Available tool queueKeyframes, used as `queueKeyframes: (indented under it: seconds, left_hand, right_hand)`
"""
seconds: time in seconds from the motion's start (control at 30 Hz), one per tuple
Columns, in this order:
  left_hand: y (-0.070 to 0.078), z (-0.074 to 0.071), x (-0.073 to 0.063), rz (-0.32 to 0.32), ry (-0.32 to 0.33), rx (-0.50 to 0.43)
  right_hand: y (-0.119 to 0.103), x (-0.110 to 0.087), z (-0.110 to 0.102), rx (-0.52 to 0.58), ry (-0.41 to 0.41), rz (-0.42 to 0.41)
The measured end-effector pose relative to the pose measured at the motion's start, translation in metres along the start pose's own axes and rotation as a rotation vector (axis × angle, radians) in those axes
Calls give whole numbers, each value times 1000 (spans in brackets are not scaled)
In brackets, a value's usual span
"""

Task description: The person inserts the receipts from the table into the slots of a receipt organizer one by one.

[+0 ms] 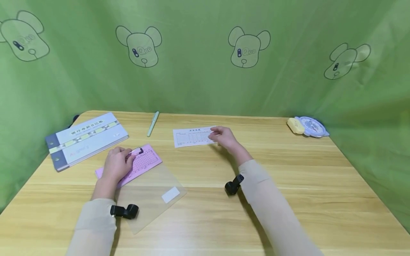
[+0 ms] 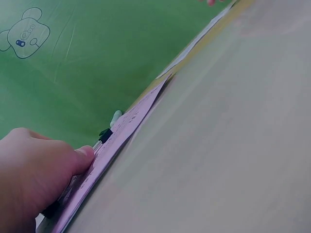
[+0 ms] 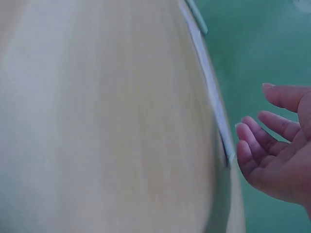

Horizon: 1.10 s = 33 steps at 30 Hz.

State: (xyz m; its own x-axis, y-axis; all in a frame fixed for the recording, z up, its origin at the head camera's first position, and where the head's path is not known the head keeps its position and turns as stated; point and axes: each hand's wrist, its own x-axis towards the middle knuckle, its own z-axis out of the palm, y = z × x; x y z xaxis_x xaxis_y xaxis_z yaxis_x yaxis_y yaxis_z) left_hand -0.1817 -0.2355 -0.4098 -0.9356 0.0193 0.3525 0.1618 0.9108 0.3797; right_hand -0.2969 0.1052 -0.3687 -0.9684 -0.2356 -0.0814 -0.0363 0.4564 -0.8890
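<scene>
My left hand (image 1: 118,163) grips the silver clip (image 1: 137,152) with black ends that lies over a pink printed form (image 1: 148,159). In the left wrist view the thumb (image 2: 83,156) presses on the clip's metal part; the other fingers are mostly hidden. Below the form spreads a clear sheet, apparently a clipboard (image 1: 144,202), with a white label (image 1: 171,195). My right hand (image 1: 224,137) is over the right end of a white printed form (image 1: 190,138). Its fingers are loosely bent, and nothing shows between them in the right wrist view.
A ledger book (image 1: 88,138) lies at the left, a pale green pen (image 1: 153,123) near the back edge. At the far right are a yellow block (image 1: 295,126) and a blue-rimmed round item (image 1: 312,126). Green curtain (image 1: 195,85) stands behind the wooden table (image 1: 288,199).
</scene>
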Motion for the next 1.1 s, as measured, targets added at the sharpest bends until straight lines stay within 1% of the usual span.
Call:
queueKeyframes:
  seconds: [0.13,0.23,0.43,0.57,0.63,0.83,0.97,1.1]
  left_hand:
    - [-1,0,0,-2,1,1]
    - [-1,0,1,-9,-6,-3]
    - [0,0,1,-18,-13,-8]
    - [0,0,1,-22,-17,-8]
    - [0,0,1,-22,-15,-8]
    - [1,1,1,-24,-10,-16]
    - [1,1,1,-22,-6,-22]
    - [0,1,0,-15,8,-18]
  right_hand:
    - [7,11,-8,-49,35,25]
    - [11,17,-13,-55,48,48]
    - [15,26,-15,-75,49,69]
    - [18,30,-14,-123,28,101]
    - [19,30,-13,-164,19,112]
    - [21,30,-9,-304,18,112]
    - [20,29,-7,-415,16,143]
    - [18,29,-5,-482,15,166]
